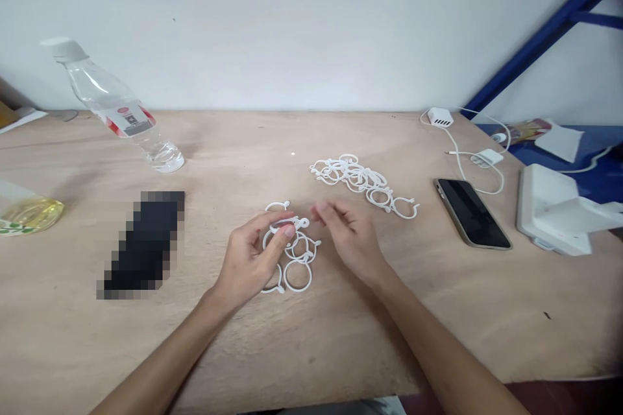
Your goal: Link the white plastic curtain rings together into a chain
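– While the left hand point(253, 256) had a white ring point(302, 222) pinched with its knob poking past the fingertips, I was eyeing the rings underneath, tbh. How snug did that grip look?

– Thumb and fingertips were nearly together, just the thin ring between them. Looked like a light hold to me, so a hard tug at the knob could've popped it loose.

– And the right hand point(353, 237)?

– Fingers curled, thumb and fingertips close together, just beside that knob. Couldn't tell if it had hold of anything, the hand itself blocked the view.

– Ok, biggest worry?

– Tangling lol. The near pile point(306, 259) lay on the wooden table point(292, 337) below the left hand, loops overlapping. If a finger had dipped too low, I'd guess a knob could've snagged and dragged 2 or 3 rings along. The far pile point(357, 175), beyond the right hand, looked even more jumbled.

– Any chance of knocking stuff over?

– Not much imo. The phone point(472, 213) lay on the right and the bottle point(126, 110) stood on the left, both well apart from the 2 hands.
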Demonstrator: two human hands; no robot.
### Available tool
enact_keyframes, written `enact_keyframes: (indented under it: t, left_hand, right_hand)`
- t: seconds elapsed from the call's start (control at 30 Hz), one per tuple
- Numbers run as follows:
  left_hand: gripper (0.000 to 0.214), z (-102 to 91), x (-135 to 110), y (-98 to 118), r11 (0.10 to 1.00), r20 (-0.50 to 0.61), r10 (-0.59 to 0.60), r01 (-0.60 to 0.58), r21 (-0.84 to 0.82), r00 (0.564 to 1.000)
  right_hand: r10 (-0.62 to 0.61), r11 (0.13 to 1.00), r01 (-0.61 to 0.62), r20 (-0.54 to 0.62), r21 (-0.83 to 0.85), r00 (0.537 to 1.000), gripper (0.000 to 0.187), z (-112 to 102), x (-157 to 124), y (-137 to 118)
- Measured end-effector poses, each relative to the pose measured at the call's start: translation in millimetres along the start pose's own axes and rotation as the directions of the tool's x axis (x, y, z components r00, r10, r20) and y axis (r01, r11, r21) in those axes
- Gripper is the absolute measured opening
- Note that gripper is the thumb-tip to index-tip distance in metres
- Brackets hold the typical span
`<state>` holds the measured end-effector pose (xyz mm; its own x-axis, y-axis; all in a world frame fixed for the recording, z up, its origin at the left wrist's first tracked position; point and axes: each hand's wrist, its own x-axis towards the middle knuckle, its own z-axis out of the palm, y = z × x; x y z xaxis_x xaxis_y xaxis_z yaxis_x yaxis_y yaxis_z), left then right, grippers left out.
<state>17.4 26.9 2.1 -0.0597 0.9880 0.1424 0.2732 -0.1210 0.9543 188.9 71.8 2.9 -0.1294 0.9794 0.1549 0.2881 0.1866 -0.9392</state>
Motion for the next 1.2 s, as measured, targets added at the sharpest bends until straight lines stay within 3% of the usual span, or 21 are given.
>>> enact_keyframes:
  t: [0.07, 0.13, 0.23, 0.33, 0.47, 0.6, 0.77, 0.83, 0.93, 1.0, 1.07, 1.13, 1.2]
  left_hand:
    - [0.031, -0.9, 1, -3, 0.995, -0.021, 0.05, -0.049, 0.085, 0.999]
    - [0.031, -1.7, 1, -5, 0.977, -0.034, 0.111, -0.102, 0.187, 0.993]
    - [0.028, -2.1, 2, -8, 0.928, -0.017, 0.209, -0.193, 0.318, 0.978]
    - [0.028, -1.4, 1, -9, 0.891, 0.047, 0.25, -0.249, 0.379, 0.967]
    - [0.028, -0.6, -1, -9, 0.879, 0.137, 0.247, -0.282, 0.385, 0.959]
    - [0.027, -0.4, -1, -8, 0.845, 0.153, 0.284, -0.322, 0.426, 0.947]
    - [0.021, 0.0, 0, -7, 0.817, 0.204, 0.28, -0.344, 0.463, 0.938]
    - [0.019, 0.5, 0, -8, 0.811, 0.205, 0.274, -0.34, 0.476, 0.94]
    - [0.015, 1.4, 0, -9, 0.803, 0.168, 0.297, -0.341, 0.488, 0.94]
    - [0.014, 1.5, 0, -9, 0.804, 0.13, 0.319, -0.34, 0.487, 0.939]
    - [0.02, 1.1, 0, -8, 0.815, 0.089, 0.316, -0.319, 0.483, 0.944]
    - [0.034, 0.2, -1, -7, 0.841, 0.048, 0.29, -0.279, 0.463, 0.956]
    - [0.047, -0.9, -1, -6, 0.879, 0.019, 0.259, -0.244, 0.409, 0.966]
  right_hand:
    - [-0.089, 0.966, 0.042, -0.173, -0.257, 0.981, 0.025, -13, 9, 10]
    - [-0.178, 0.858, 0.023, -0.255, -0.513, 0.95, 0.023, -25, 17, 22]
    - [-0.187, 0.639, -0.035, -0.199, -0.768, 0.962, 0.032, -33, 23, 37]
    - [-0.113, 0.498, -0.074, -0.15, -0.864, 0.982, 0.03, -30, 23, 41]
    - [-0.094, 0.483, -0.102, -0.167, -0.87, 0.981, 0.027, -28, 23, 39]
    - [-0.095, 0.485, -0.119, -0.188, -0.866, 0.977, 0.031, -30, 24, 41]
    - [-0.113, 0.492, -0.104, -0.182, -0.864, 0.977, 0.024, -31, 26, 46]
    - [-0.159, 0.546, -0.066, -0.181, -0.835, 0.971, 0.023, -31, 27, 46]
    - [-0.238, 0.733, 0.042, -0.198, -0.679, 0.951, 0.019, -30, 27, 38]
    - [-0.201, 0.889, 0.083, -0.221, -0.45, 0.954, 0.017, -26, 24, 29]
    - [-0.091, 0.986, 0.064, -0.176, -0.153, 0.98, 0.018, -19, 18, 18]
    - [0.009, 0.991, -0.004, -0.035, 0.133, 0.999, 0.02, -9, 10, 7]
    - [0.072, 0.932, -0.12, 0.151, 0.341, 0.986, 0.022, 2, 0, -1]
